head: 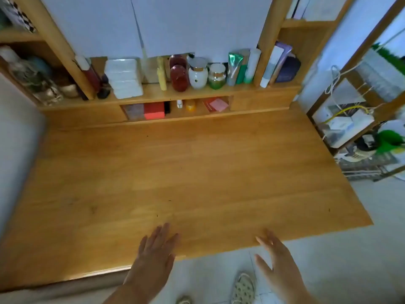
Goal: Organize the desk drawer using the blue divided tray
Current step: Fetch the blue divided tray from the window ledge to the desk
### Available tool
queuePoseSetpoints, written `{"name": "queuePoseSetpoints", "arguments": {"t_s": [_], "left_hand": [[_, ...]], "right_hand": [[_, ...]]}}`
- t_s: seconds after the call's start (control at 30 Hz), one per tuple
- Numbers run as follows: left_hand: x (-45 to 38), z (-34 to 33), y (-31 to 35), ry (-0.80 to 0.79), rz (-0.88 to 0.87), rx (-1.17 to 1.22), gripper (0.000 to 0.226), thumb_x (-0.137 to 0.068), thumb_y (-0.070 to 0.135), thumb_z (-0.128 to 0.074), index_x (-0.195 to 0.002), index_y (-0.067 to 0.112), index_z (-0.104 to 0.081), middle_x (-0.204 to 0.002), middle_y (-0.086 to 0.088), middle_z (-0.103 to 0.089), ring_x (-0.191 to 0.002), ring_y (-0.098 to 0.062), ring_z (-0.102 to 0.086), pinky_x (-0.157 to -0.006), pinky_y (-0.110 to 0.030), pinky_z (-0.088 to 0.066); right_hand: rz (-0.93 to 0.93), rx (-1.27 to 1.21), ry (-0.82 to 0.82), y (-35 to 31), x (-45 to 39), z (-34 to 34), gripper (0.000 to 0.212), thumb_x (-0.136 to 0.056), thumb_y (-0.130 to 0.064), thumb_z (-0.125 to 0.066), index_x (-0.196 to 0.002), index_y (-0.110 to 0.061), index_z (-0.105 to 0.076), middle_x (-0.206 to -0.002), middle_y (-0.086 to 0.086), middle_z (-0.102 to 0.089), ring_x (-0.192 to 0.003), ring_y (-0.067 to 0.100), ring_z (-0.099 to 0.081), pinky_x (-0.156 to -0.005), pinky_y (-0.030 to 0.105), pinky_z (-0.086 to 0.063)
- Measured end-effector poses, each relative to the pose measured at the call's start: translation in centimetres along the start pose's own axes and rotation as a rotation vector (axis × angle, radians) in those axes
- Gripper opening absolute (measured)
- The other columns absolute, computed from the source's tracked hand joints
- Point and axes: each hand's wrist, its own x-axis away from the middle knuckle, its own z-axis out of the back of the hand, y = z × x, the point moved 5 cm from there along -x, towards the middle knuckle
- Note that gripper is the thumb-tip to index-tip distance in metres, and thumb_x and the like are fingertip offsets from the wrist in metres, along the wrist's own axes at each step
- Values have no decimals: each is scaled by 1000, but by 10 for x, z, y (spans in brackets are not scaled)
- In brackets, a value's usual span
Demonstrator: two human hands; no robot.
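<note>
I look down at a bare wooden desk top point(175, 172). My left hand point(153, 255) hovers flat over the desk's front edge, fingers spread and holding nothing. My right hand point(276, 262) is held open just off the front edge, palm turned inward, also holding nothing. No blue divided tray and no drawer show in this view.
A low shelf point(197, 93) at the back carries jars, bottles, tubes and a stack of white boxes point(123, 77). A cubby point(175, 108) below holds small boxes and a pink note pad. A wire rack point(359, 119) with cables stands at the right. Pale floor and sandalled feet lie below.
</note>
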Motion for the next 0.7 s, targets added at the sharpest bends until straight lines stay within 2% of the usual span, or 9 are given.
{"name": "queuePoseSetpoints", "arguments": {"t_s": [0.07, 0.13, 0.2, 0.27, 0.3, 0.37, 0.43, 0.6, 0.7], "left_hand": [[-2, -15, -5, 1, 10, 30, 46, -95, 39, -22, -126, 27, -54, -133, -8, -57, -118, -26, -58, -96, -45, -46], [-1, -32, -10, 10, 19, 22, 53, -98, 47, -10, -137, 26, -39, -144, -7, -44, -138, -19, -33, -111, -40, -19], [0, -46, -11, 40, -1, 26, 59, -97, 52, -9, -143, 24, -34, -150, -3, -33, -146, -13, -6, -112, -40, -8], [-1, -52, -12, 24, 1, 32, 60, -96, 53, -11, -145, 24, -30, -153, -4, -27, -147, -14, -3, -113, -41, -8], [-2, -53, -13, 21, 1, 25, 60, -96, 52, -11, -146, 24, -28, -154, -5, -26, -146, -17, -7, -114, -41, -7], [-3, -55, -14, -3, 0, -8, 59, -97, 51, -10, -148, 26, -25, -156, -6, -23, -144, -21, -15, -114, -41, -5], [-2, -59, -13, -28, 20, -37, 60, -96, 53, -5, -150, 29, -18, -158, -2, -13, -145, -20, -10, -115, -40, -1], [-1, -61, -15, -22, 71, -74, 66, -76, 64, 27, -139, 43, 27, -148, 13, 38, -138, -7, 33, -114, -34, 21], [-1, -57, -12, -13, 85, -49, 67, -74, 67, 23, -137, 45, 26, -146, 15, 39, -137, -5, 33, -113, -32, 22]], "right_hand": [[87, 98, 163, -1, 1, -12, 47, -84, -24, -70, -128, -14, -59, -147, 16, -37, -129, 32, -46, -105, 45, -37], [151, 165, 286, 1, 3, -20, 41, -81, -31, -65, -117, -11, -67, -136, 21, -51, -116, 33, -57, -94, 52, -47], [180, 53, 444, 15, 8, -30, 38, -80, -37, -52, -102, -13, -71, -121, 18, -62, -107, 23, -58, -91, 41, -49], [-79, -329, 557, 38, 10, -41, 19, -84, -35, -50, -86, -23, -65, -104, 12, -65, -89, 16, -57, -82, 24, -44], [-324, -632, 551, 50, 7, -57, 15, -89, -29, -49, -87, -23, -62, -102, 13, -64, -83, 14, -57, -79, 22, -42], [-769, -1400, 285, 54, -7, -110, 25, -100, -20, -41, -110, -8, -59, -103, 17, -62, -86, 21, -59, -87, 32, -43], [-869, -1793, 51, 37, -30, -137, 38, -103, -30, -36, -127, -5, -49, -112, 17, -56, -105, 30, -57, -99, 40, -40], [-731, -1986, 27, 9, -74, -141, 22, -95, -20, -45, -105, -15, -64, -103, 9, -62, -106, 31, -54, -98, 46, -44], [-770, -1976, 1, 20, -74, -139, 41, -96, -32, -38, -129, -14, -53, -130, 6, -54, -129, 24, -43, -111, 40, -25]]}}
